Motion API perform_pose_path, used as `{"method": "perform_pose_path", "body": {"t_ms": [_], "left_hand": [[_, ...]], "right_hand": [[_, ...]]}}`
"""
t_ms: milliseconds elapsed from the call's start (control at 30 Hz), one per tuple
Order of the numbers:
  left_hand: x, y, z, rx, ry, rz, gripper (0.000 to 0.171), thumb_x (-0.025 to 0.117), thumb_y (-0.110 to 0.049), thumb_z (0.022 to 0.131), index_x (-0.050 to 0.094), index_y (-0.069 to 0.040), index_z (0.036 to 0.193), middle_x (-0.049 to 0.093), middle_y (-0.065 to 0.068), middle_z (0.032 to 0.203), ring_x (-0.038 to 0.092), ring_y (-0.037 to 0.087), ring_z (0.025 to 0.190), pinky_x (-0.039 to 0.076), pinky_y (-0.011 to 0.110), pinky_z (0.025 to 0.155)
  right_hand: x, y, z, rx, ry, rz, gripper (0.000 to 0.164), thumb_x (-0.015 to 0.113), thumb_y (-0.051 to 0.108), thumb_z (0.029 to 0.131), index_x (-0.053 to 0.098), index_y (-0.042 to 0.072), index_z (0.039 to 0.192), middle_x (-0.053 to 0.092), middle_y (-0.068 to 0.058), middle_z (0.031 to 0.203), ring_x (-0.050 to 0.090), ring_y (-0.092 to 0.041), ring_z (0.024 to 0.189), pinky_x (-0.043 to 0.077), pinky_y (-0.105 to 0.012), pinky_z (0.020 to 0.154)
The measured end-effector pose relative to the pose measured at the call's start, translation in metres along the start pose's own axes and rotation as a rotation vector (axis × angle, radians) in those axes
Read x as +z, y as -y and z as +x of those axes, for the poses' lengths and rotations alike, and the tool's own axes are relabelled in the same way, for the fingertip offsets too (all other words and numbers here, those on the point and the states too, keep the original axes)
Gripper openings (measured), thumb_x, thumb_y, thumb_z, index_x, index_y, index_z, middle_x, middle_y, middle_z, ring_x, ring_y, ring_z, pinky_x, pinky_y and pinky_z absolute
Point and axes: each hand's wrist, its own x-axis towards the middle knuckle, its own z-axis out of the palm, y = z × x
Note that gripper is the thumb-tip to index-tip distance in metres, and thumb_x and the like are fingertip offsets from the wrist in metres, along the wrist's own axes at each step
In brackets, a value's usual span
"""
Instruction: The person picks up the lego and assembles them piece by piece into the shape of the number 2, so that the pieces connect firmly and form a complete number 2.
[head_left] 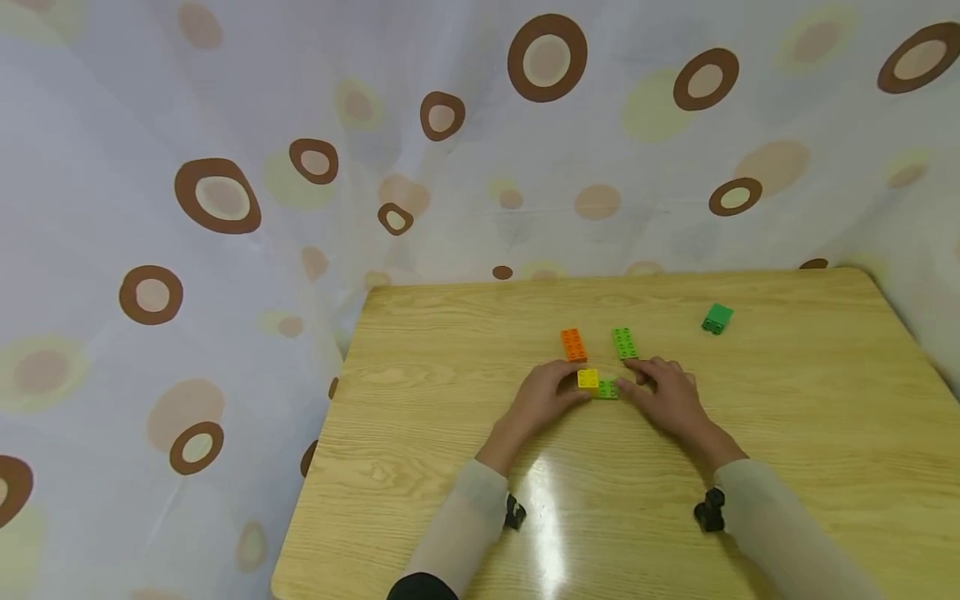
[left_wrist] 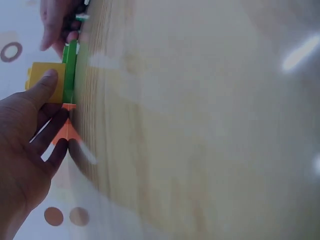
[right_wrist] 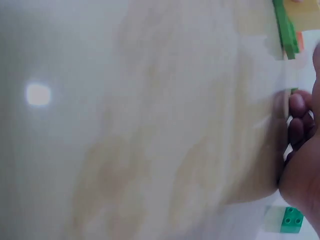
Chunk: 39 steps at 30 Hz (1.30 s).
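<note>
A yellow toy brick (head_left: 588, 379) sits on the left end of a flat light-green brick (head_left: 608, 390) lying on the table. My left hand (head_left: 546, 392) pinches the yellow brick, thumb on its near face and fingers reaching round behind, as the left wrist view shows. Just off the green brick's right end is my right hand (head_left: 666, 395), thumb and forefinger spread apart with nothing between them. Its other fingers bend and rest at the tabletop in the right wrist view. Beyond the hands lie an orange brick (head_left: 573, 345) and a second light-green brick (head_left: 625, 343).
Further right on the wooden table (head_left: 435, 375) lies a dark green brick (head_left: 717, 318), studs turned toward me. A patterned curtain (head_left: 480, 167) hangs behind the table's far edge and along its left side.
</note>
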Motion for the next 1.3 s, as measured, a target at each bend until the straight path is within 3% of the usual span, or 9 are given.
{"method": "perform_pose_path", "body": {"t_ms": [100,233,467,633,867,1067,1300], "left_hand": [[-0.003,0.007,-0.008,-0.028,-0.003,-0.066,0.048,0.078,-0.037,0.097,0.069,-0.015,0.14,0.07,-0.002,0.135,0.063,0.011,0.126,0.047,0.027,0.11],[-0.006,0.014,-0.016,-0.045,0.012,-0.158,0.046,0.079,-0.036,0.097,0.068,-0.016,0.138,0.069,-0.004,0.135,0.061,0.009,0.129,0.045,0.027,0.113],[-0.004,0.026,-0.025,-0.027,0.008,-0.228,0.043,0.081,-0.033,0.096,0.068,-0.018,0.134,0.069,-0.006,0.132,0.059,0.005,0.128,0.043,0.027,0.114],[-0.002,0.032,-0.026,0.009,0.006,-0.276,0.041,0.083,-0.031,0.095,0.07,-0.019,0.132,0.069,-0.009,0.129,0.059,0.002,0.125,0.044,0.025,0.112],[-0.001,0.033,-0.026,0.019,0.0,-0.283,0.041,0.083,-0.031,0.095,0.07,-0.019,0.131,0.07,-0.009,0.126,0.06,0.001,0.121,0.045,0.024,0.11],[0.002,0.035,-0.026,0.025,-0.01,-0.252,0.041,0.082,-0.034,0.095,0.069,-0.019,0.132,0.07,-0.01,0.127,0.06,0.0,0.122,0.046,0.023,0.109],[0.003,0.034,-0.026,0.023,-0.015,-0.252,0.041,0.081,-0.035,0.096,0.069,-0.021,0.132,0.069,-0.011,0.127,0.059,0.0,0.122,0.046,0.023,0.11]], "right_hand": [[0.002,0.006,0.004,0.042,-0.006,0.012,0.057,0.058,0.051,0.108,0.067,0.006,0.141,0.059,-0.004,0.094,0.046,-0.028,0.094,0.02,-0.045,0.079],[0.005,0.014,0.008,0.07,-0.036,0.003,0.06,0.057,0.052,0.108,0.067,0.002,0.139,0.062,-0.007,0.096,0.05,-0.033,0.096,0.023,-0.047,0.079],[0.017,0.027,0.02,0.089,-0.08,0.06,0.066,0.06,0.05,0.107,0.062,-0.007,0.139,0.067,-0.016,0.106,0.057,-0.037,0.099,0.035,-0.062,0.096],[0.024,0.037,0.033,0.129,-0.063,0.089,0.073,0.06,0.055,0.105,0.059,-0.009,0.142,0.067,-0.018,0.115,0.056,-0.032,0.094,0.048,-0.056,0.095],[0.029,0.048,0.052,0.1,-0.032,0.121,0.076,0.067,0.05,0.103,0.053,-0.012,0.144,0.062,-0.026,0.124,0.057,-0.04,0.106,0.05,-0.061,0.097],[0.043,0.047,0.063,0.122,-0.059,0.155,0.084,0.07,0.054,0.099,0.049,-0.012,0.147,0.056,-0.028,0.13,0.054,-0.044,0.115,0.049,-0.061,0.098],[0.052,0.049,0.067,0.12,-0.08,0.094,0.088,0.073,0.061,0.094,0.054,-0.01,0.143,0.056,-0.027,0.126,0.052,-0.045,0.115,0.047,-0.062,0.098]]}}
